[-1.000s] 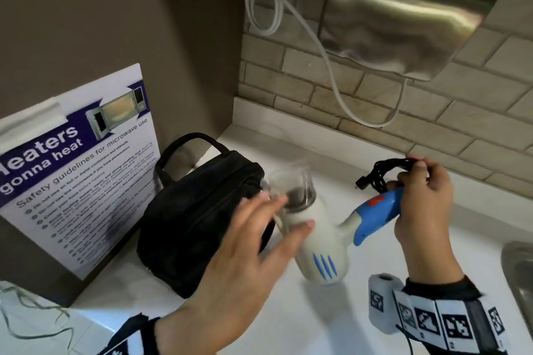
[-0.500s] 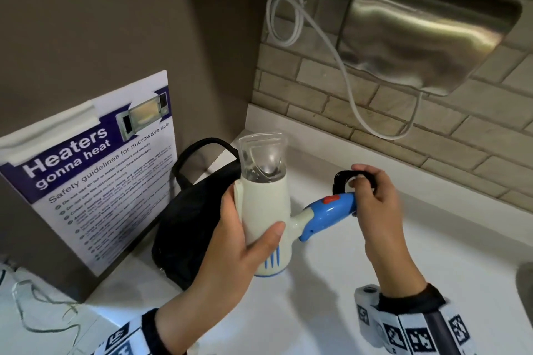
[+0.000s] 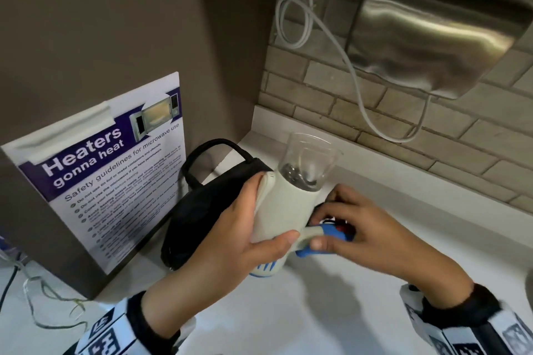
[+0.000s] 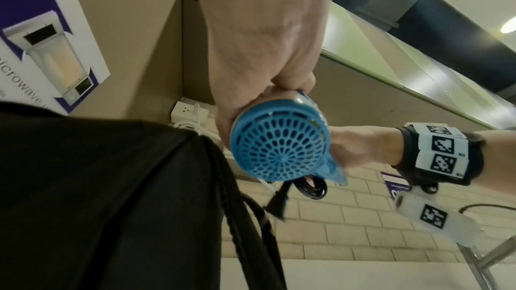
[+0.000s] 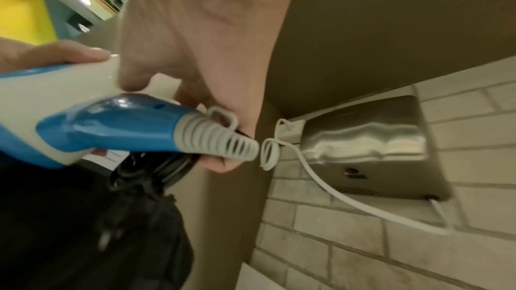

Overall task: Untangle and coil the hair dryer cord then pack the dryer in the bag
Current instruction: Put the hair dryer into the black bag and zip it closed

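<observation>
A white hair dryer [image 3: 284, 204] with a blue handle [image 3: 328, 236] and a clear nozzle is held above the white counter [image 3: 331, 311], nozzle up. My left hand [image 3: 253, 236] grips its barrel, and its blue rear grille [image 4: 279, 149] fills the left wrist view. My right hand [image 3: 354, 222] holds the handle [image 5: 117, 125] folded toward the barrel, with the coiled black cord [image 5: 156, 164] bunched under its fingers. The plug [image 4: 277, 203] hangs below the coil. A black bag [image 3: 207, 210] with a loop handle lies on the counter just left of the dryer.
A grey box with a microwave safety poster [image 3: 109, 170] stands left of the bag. A steel hand dryer [image 3: 432, 34] with a white cable [image 3: 357, 78] hangs on the brick wall behind. A sink edge [image 3: 529, 282] shows at far right.
My left hand went from reaching to gripping the barrel. My right hand swung the blue handle in toward the barrel, bringing the coiled cord with it. The dryer now stands closer to the bag.
</observation>
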Motion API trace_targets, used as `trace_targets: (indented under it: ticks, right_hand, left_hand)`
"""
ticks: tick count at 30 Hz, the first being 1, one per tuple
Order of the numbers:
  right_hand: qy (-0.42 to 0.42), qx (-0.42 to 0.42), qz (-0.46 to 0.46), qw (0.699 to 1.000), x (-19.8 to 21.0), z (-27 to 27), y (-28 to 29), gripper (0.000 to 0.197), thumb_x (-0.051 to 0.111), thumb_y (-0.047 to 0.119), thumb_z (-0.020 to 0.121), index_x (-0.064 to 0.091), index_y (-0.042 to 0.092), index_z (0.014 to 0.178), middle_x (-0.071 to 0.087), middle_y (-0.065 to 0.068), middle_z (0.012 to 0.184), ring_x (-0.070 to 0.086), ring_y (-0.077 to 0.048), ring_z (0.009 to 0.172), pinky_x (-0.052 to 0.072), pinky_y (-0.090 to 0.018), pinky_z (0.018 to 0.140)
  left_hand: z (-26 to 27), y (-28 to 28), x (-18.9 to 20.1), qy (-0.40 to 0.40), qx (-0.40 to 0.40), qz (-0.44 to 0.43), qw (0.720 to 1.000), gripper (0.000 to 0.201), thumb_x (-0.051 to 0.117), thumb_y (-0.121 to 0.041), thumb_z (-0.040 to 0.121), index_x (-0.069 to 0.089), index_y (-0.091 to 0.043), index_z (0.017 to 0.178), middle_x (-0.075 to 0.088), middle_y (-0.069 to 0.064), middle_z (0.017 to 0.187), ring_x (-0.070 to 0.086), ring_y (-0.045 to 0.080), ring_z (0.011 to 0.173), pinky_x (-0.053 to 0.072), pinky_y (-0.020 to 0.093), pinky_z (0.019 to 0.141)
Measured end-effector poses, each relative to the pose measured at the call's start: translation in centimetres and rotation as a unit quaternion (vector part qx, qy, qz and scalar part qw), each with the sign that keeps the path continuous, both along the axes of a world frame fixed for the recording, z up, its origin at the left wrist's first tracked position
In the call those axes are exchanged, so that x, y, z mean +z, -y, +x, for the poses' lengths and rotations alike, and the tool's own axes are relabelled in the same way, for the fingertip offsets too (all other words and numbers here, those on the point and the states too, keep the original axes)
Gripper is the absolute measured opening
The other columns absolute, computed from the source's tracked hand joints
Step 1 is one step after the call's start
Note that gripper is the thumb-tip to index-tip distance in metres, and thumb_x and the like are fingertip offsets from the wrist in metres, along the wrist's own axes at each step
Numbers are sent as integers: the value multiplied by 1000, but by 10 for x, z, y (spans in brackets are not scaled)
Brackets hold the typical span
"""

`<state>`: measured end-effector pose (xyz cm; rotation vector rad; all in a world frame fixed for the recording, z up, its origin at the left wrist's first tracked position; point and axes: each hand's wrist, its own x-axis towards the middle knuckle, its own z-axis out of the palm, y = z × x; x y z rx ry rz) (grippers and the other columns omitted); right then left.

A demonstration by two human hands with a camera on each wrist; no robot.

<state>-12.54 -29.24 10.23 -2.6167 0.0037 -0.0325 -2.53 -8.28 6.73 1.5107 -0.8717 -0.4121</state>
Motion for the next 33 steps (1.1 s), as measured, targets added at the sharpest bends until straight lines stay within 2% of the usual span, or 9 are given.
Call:
trace_targets:
  ticks: [3, 9, 13, 16, 19, 22, 25, 29, 33]
  right_hand:
    - [-67, 55, -68, 994, -7, 3, -7, 56, 58, 77, 67, 56, 46, 114, 51, -1, 115, 55, -16, 103, 51, -34, 83]
    - [-51, 71, -143, 986, -8, 9, -4, 50, 51, 67, 77, 46, 49, 124, 50, -5, 118, 55, -20, 103, 51, -35, 79]
    - [-47, 34, -178, 982, 5, 14, 0, 52, 48, 68, 76, 52, 43, 121, 49, -4, 117, 55, -20, 102, 51, -37, 80]
    - [-36, 1, -222, 974, 15, 21, 0, 53, 44, 70, 75, 53, 42, 119, 46, -3, 115, 55, -21, 100, 52, -38, 77]
    - [18, -10, -301, 954, 27, 33, -4, 46, 47, 63, 78, 60, 35, 113, 51, -7, 106, 55, -26, 90, 50, -37, 71]
    - [98, -30, -368, 924, 33, 47, -14, 34, 58, 48, 78, 55, 27, 105, 53, -8, 99, 54, -29, 87, 44, -36, 70]
    - [183, -13, -418, 890, 29, 58, -26, 29, 58, 38, 79, 56, 22, 103, 47, -8, 89, 49, -27, 79, 35, -35, 68]
    - [203, 50, -479, 853, 17, 69, -33, 34, 70, 30, 75, 62, 21, 107, 51, -7, 91, 53, -28, 79, 39, -37, 70]
    - [183, 113, -492, 844, 16, 74, -36, 35, 66, 21, 68, 63, 25, 102, 54, -4, 90, 56, -27, 79, 34, -36, 73]
  left_hand:
    - [-1, -2, 1, 5, -16, 22, 1000, 75, 72, -46, 72, 34, -34, 135, 56, -7, 127, 53, 18, 121, 43, 46, 101]
    - [14, -3, 13, 32, -31, 17, 999, 71, 73, -47, 70, 39, -39, 132, 58, -9, 126, 55, 14, 120, 45, 43, 100]
    - [42, -13, 8, 90, 56, -11, 994, 47, 60, -46, 82, 52, -31, 126, 62, -9, 122, 56, 8, 118, 44, 33, 101]
    - [67, -24, -9, 173, 174, 93, 965, 39, 57, -43, 89, 53, -26, 124, 56, -10, 122, 50, -4, 114, 41, 24, 100]
    - [82, -33, -34, 206, 204, 238, 927, 46, 59, -38, 88, 49, -20, 130, 50, -2, 126, 48, 11, 115, 35, 23, 92]
    - [86, -36, -49, 194, 212, 241, 927, 36, 61, -32, 88, 57, -15, 119, 56, -3, 106, 54, 14, 101, 35, 17, 83]
    - [85, -36, -51, 175, 207, 218, 937, 16, 58, -27, 91, 58, -17, 104, 59, -6, 82, 55, 11, 77, 36, 11, 62]
    - [89, -33, -54, 137, 233, 201, 942, 11, 51, -26, 95, 55, -16, 99, 61, -2, 76, 55, 15, 71, 34, 23, 60]
    - [93, -31, -51, 64, 239, 181, 952, 13, 48, -24, 96, 55, -14, 97, 59, -1, 76, 54, 9, 69, 36, 15, 57]
